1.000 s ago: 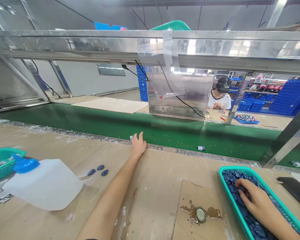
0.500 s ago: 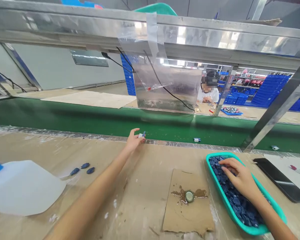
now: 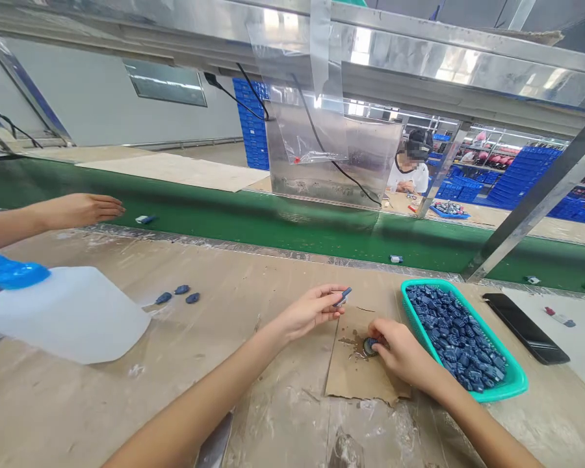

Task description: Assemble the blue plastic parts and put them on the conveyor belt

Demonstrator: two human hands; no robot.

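My left hand (image 3: 312, 311) hovers over the bench and pinches a small blue-and-white part (image 3: 342, 297) between thumb and fingers. My right hand (image 3: 400, 351) rests on a scrap of brown cardboard (image 3: 355, 374), its fingers closed round a small dark piece at the glue-filled bottle cap (image 3: 369, 345). Just right of it sits a teal basket (image 3: 509, 385) filled with several dark blue parts (image 3: 451, 328).
A green conveyor belt (image 3: 283, 224) runs along the far edge, carrying small parts (image 3: 396, 259). Another person's hand (image 3: 78, 209) reaches in at the left. A white jug with a blue cap (image 3: 63, 312), three loose blue pieces (image 3: 178, 294) and a black phone (image 3: 525, 318) lie on the bench.
My left hand drew back from the belt edge with the small part to above the cardboard. My right hand left the basket and came down on the bottle cap. Another person's hand appeared left.
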